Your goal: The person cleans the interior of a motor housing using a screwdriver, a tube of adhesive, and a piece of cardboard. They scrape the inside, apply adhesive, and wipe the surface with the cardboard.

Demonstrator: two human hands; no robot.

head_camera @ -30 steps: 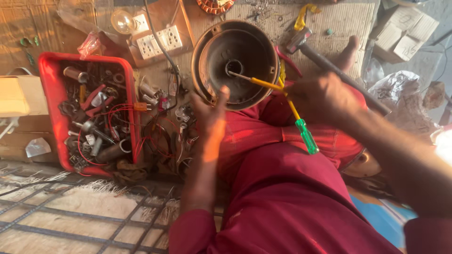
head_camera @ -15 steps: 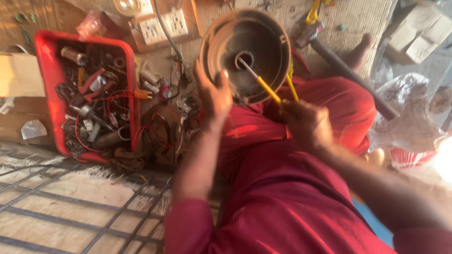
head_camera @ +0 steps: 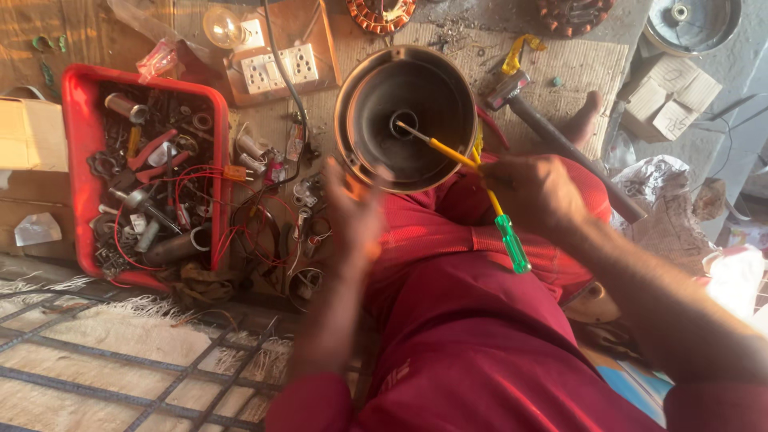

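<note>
A round, dull-metal bowl-shaped housing (head_camera: 406, 116) rests on the red-trousered lap. The right hand (head_camera: 538, 192) pinches yellow-shafted, green-handled screwdrivers (head_camera: 468, 164), tip near the centre hole. The left hand (head_camera: 356, 210), blurred, seems spread just beside the rim. Left: red plastic tray (head_camera: 76, 160) of metal parts.

Left hand (head_camera: 356, 210) blurred, fingers spread open, right hand (head_camera: 534, 190) fisted, both forearms reaching forward

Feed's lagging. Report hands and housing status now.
Right hand holds two screwdrivers, tip in housing hub. Left hand blurred, at housing rim. Nothing blocking.
</note>
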